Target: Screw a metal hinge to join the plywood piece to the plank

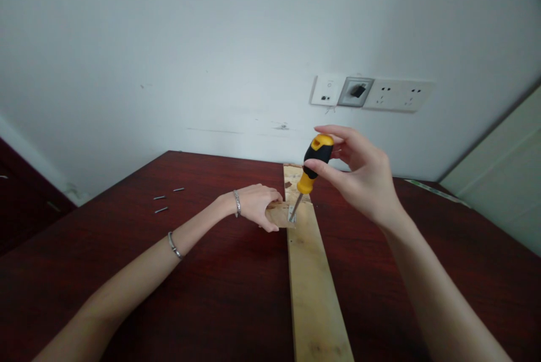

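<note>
My right hand [355,167] grips the yellow and black handle of a screwdriver [318,156], fingers and thumb around its upper part. The tilted shaft points down to a small metal bracket [292,214] where two pieces of wood meet. My left hand [260,207] is closed on a short wood block [279,215], thumb at the near side and fingers at the far side. The block's right end lies against a long pale wooden board [310,272], which runs from the wall toward me. Whether a screw sits under the tip is too small to tell.
Several loose screws [161,210] lie on the dark red table [220,294], left of my left hand. Behind the table stands a white wall with a row of sockets [397,95]. A thin pale strip [437,191] lies at the table's right back edge.
</note>
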Available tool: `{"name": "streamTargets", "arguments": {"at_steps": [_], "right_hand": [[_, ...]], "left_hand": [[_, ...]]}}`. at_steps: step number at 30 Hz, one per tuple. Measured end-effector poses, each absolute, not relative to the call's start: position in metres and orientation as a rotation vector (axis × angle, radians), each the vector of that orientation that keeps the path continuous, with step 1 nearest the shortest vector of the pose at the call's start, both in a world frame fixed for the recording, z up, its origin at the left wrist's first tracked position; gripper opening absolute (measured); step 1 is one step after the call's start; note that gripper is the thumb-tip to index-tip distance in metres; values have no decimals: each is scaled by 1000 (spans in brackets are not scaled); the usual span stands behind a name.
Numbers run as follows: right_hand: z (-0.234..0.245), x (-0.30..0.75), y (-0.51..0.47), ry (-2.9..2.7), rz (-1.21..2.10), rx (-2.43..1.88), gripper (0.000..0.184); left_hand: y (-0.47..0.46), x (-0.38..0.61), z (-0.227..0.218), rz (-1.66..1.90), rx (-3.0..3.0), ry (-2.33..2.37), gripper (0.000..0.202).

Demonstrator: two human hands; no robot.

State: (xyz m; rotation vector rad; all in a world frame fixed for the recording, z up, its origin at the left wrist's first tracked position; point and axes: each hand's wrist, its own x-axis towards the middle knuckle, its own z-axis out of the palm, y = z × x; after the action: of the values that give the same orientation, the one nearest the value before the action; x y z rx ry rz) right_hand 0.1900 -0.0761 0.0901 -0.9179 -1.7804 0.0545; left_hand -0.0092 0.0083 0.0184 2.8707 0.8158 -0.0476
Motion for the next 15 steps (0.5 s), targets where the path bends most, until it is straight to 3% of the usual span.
{"name": "streamTargets", "arguments": {"at_steps": [15], "right_hand": [[85,189,-75,-1792,107,-894,53]], "left_hand": [[7,-10,21,-17,2844,790,60]]}}
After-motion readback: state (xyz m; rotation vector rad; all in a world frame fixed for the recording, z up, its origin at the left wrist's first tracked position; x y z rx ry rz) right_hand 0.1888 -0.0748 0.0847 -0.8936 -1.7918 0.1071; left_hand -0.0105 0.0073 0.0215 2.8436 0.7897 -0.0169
